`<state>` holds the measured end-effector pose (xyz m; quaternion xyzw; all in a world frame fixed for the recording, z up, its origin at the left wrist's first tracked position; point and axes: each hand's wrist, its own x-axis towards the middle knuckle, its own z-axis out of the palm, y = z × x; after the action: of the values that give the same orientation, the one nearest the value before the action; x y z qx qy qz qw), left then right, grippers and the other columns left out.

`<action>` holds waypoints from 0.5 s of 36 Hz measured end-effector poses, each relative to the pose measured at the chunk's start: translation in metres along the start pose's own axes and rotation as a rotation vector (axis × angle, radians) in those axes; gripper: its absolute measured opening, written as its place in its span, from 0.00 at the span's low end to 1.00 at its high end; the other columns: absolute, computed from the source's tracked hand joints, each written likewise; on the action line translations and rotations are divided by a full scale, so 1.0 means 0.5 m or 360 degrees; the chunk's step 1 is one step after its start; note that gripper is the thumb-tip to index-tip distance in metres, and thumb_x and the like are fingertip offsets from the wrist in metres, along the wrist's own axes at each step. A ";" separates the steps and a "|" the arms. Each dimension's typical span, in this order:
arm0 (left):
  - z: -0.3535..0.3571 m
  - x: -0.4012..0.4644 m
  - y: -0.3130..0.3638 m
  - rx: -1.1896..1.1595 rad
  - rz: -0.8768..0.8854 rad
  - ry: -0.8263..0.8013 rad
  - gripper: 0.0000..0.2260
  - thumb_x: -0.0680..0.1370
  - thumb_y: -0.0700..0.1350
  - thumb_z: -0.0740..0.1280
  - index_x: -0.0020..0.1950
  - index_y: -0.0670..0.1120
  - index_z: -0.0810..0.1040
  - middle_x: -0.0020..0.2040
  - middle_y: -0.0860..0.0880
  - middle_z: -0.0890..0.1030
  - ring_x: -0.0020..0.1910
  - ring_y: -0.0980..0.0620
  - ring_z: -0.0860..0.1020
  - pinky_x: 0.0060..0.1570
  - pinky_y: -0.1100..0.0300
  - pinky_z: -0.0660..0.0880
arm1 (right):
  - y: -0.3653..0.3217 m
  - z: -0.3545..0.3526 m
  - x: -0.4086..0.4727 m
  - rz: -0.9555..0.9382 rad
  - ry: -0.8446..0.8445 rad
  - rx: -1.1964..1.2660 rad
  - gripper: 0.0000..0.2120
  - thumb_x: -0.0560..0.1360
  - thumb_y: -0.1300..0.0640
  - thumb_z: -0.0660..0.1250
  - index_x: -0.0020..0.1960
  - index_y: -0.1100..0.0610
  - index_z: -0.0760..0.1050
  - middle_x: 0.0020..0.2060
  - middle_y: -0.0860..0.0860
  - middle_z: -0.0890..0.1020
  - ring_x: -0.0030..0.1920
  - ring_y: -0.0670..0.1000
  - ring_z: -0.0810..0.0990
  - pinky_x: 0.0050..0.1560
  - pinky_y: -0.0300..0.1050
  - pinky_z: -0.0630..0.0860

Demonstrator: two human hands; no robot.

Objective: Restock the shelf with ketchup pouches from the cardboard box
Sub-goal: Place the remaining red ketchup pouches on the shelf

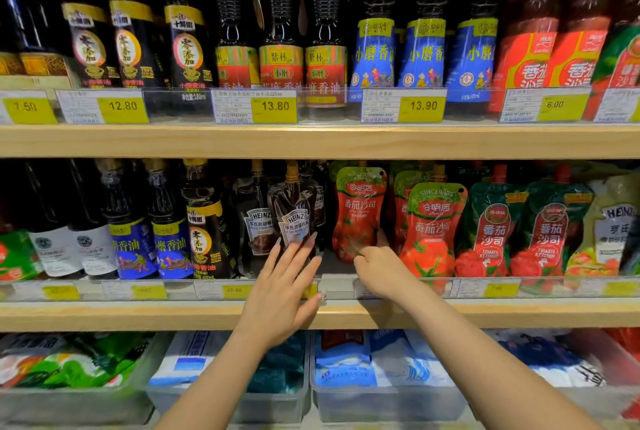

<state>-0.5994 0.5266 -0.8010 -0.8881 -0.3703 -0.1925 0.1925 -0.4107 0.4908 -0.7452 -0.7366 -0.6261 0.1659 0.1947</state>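
A red ketchup pouch (358,213) is gripped low by the right hand (375,265) — apparently to seat it upright — while the left hand (284,286), fingers straight, steadies a Heinz black pepper pouch (294,218).

Open gap btwn dark Heinz pouch (294,218) & red ketchup pouch (358,215); elsewhere packed.

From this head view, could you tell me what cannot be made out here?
- Cardboard box: nowhere in frame.
- Right hand fingertips: tucked behind the ketchup pouch, so the grip is unclear.
- Price tags on the middle shelf: blurred.
- Black pepper pouch base: hidden by the left hand.
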 end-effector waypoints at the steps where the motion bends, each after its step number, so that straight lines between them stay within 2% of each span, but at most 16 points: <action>1: 0.002 0.000 0.000 0.0004 0.0003 0.0003 0.26 0.77 0.59 0.54 0.68 0.46 0.71 0.72 0.44 0.67 0.72 0.45 0.64 0.71 0.48 0.51 | -0.002 0.001 0.006 0.0021 -0.0013 -0.0013 0.14 0.79 0.58 0.49 0.46 0.62 0.71 0.43 0.58 0.73 0.45 0.56 0.71 0.46 0.45 0.66; 5: 0.001 0.001 -0.001 0.0032 0.0008 0.0002 0.26 0.77 0.59 0.55 0.68 0.46 0.72 0.72 0.44 0.68 0.71 0.44 0.65 0.70 0.48 0.53 | -0.003 0.008 0.021 0.0053 -0.0022 0.0006 0.15 0.79 0.57 0.50 0.35 0.56 0.66 0.35 0.54 0.71 0.44 0.54 0.70 0.46 0.45 0.66; 7: -0.005 0.000 0.000 0.0018 0.0012 0.0000 0.25 0.77 0.58 0.54 0.69 0.45 0.71 0.72 0.44 0.68 0.72 0.44 0.65 0.70 0.48 0.53 | -0.004 0.007 0.014 0.0021 0.0023 0.0053 0.14 0.78 0.57 0.52 0.33 0.54 0.64 0.38 0.56 0.72 0.44 0.56 0.71 0.44 0.45 0.66; 9: -0.012 -0.009 0.005 -0.0048 0.0032 0.0022 0.25 0.78 0.57 0.53 0.70 0.44 0.68 0.73 0.44 0.65 0.73 0.45 0.61 0.71 0.48 0.51 | -0.003 0.005 -0.003 -0.0070 0.0097 0.0095 0.10 0.77 0.57 0.53 0.40 0.58 0.69 0.48 0.60 0.72 0.49 0.59 0.73 0.45 0.46 0.68; 10: -0.013 -0.018 0.010 -0.0109 0.0056 0.0042 0.25 0.79 0.56 0.53 0.71 0.44 0.68 0.74 0.44 0.64 0.74 0.45 0.60 0.72 0.48 0.51 | 0.001 0.006 -0.017 -0.0138 0.0125 0.0077 0.09 0.77 0.57 0.54 0.49 0.59 0.72 0.55 0.61 0.70 0.54 0.60 0.72 0.50 0.47 0.69; 11: -0.013 -0.030 0.017 -0.0184 0.0089 0.0063 0.24 0.79 0.54 0.54 0.70 0.43 0.68 0.74 0.44 0.63 0.74 0.45 0.59 0.72 0.47 0.51 | 0.004 0.008 -0.035 -0.0217 0.0152 0.0055 0.14 0.77 0.57 0.55 0.60 0.58 0.71 0.61 0.60 0.68 0.59 0.60 0.71 0.56 0.47 0.68; 12: -0.011 -0.045 0.026 -0.0262 0.0129 0.0087 0.22 0.79 0.53 0.55 0.69 0.43 0.69 0.74 0.44 0.63 0.74 0.45 0.61 0.72 0.47 0.52 | 0.010 0.011 -0.056 -0.0325 0.0188 0.0060 0.18 0.77 0.57 0.56 0.67 0.55 0.67 0.66 0.58 0.64 0.64 0.58 0.69 0.61 0.44 0.65; 13: -0.008 -0.064 0.038 -0.0337 0.0171 0.0106 0.21 0.79 0.51 0.56 0.68 0.42 0.70 0.73 0.44 0.64 0.73 0.45 0.63 0.72 0.47 0.53 | 0.015 0.015 -0.080 -0.0438 0.0217 0.0085 0.20 0.77 0.58 0.58 0.69 0.54 0.65 0.69 0.56 0.63 0.67 0.55 0.66 0.63 0.39 0.60; 15: 0.002 -0.112 0.066 -0.0500 0.0227 0.0086 0.20 0.79 0.50 0.57 0.68 0.42 0.70 0.72 0.44 0.67 0.71 0.45 0.66 0.72 0.47 0.57 | 0.033 0.026 -0.134 -0.0619 0.0259 0.0140 0.20 0.77 0.59 0.60 0.68 0.55 0.67 0.70 0.53 0.64 0.69 0.49 0.63 0.61 0.28 0.54; 18: 0.025 -0.199 0.110 -0.0695 0.0233 -0.0033 0.20 0.79 0.50 0.59 0.67 0.42 0.71 0.70 0.45 0.70 0.69 0.47 0.69 0.71 0.47 0.62 | 0.076 0.063 -0.212 -0.0737 0.0211 0.0160 0.18 0.77 0.60 0.61 0.66 0.55 0.69 0.66 0.50 0.69 0.64 0.44 0.66 0.60 0.24 0.56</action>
<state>-0.6217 0.4388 -0.8708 -0.9351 -0.2564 -0.2446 0.0053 -0.4105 0.3834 -0.7914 -0.5720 -0.7551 0.0992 0.3046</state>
